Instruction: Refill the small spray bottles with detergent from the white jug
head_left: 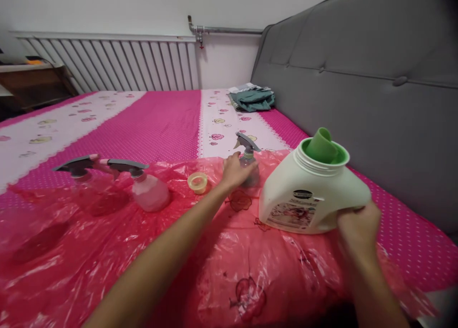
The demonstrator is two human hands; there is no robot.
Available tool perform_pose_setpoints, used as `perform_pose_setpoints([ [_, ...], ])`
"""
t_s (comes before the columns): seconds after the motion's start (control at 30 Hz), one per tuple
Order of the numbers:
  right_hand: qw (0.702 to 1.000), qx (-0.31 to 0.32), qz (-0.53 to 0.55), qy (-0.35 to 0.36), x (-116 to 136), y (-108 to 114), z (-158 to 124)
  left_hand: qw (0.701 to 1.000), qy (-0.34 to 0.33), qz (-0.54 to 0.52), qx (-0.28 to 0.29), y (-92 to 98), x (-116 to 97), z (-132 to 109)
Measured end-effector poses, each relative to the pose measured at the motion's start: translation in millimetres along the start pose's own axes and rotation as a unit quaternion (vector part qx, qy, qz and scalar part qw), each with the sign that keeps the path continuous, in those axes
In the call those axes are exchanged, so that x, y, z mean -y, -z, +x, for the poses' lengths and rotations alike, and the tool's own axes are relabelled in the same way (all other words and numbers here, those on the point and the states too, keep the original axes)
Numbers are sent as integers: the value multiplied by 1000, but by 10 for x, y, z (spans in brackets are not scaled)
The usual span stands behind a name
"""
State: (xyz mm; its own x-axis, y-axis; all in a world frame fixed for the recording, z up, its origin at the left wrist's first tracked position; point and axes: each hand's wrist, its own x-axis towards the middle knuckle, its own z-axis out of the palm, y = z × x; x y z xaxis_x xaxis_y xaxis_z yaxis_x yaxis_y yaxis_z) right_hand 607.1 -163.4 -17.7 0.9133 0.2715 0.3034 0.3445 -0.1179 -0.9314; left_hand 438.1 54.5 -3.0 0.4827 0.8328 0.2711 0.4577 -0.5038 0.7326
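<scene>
My left hand (236, 170) reaches forward and its fingers wrap round a small clear spray bottle (251, 173) with a grey trigger head. On the right, my right hand (359, 223) grips the handle side of a large pale detergent jug (304, 189). The jug has no cap on, and a green pouring spout (324, 147) shows in its mouth. Its base meets the red plastic sheet (229, 261). Left of my left hand lies a small yellowish cap (197, 182). Farther left stand a spray bottle with pink liquid (150, 189) and another grey-headed spray bottle (84, 182).
Crumpled red plastic covers the near part of a bed with a pink and white patterned sheet (171, 120). Folded clothes (252, 98) lie at the far end beside a grey padded headboard (358, 56). A radiator (110, 63) runs along the back wall.
</scene>
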Motion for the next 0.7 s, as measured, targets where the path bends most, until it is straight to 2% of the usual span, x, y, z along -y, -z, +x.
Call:
perform_pose_setpoints([
  [0.07,1000,4,5,-2,-20,4,12,999,-12,-36,-6,-154,-38,93],
  [0.13,1000,7,4,-3,-39,16,31,997,-31,-69,-4,-228,-73,138],
  [0.23,1000,13,-10,-14,-44,42,48,992,-56,-111,1,-139,-162,90],
  [0.33,999,28,-17,-15,-24,65,32,979,-125,-160,0,250,-288,-144],
  [0.37,999,36,-14,-14,-17,70,22,973,-153,-174,-5,436,-322,-265],
  [0.43,999,46,-6,-8,-14,77,3,971,-167,-169,-27,841,-349,-551],
  [0.5,999,48,-6,13,-34,80,0,980,-144,-134,-29,1220,-302,-857],
  [0.57,998,36,-12,43,-74,84,24,989,-109,-101,-15,1509,-180,-1139],
  [0.63,997,28,-21,68,-111,91,70,993,-83,-86,-5,1689,-14,-1374],
  [0.7,995,20,-35,86,-105,102,104,994,-61,-88,5,1781,153,-1559],
])
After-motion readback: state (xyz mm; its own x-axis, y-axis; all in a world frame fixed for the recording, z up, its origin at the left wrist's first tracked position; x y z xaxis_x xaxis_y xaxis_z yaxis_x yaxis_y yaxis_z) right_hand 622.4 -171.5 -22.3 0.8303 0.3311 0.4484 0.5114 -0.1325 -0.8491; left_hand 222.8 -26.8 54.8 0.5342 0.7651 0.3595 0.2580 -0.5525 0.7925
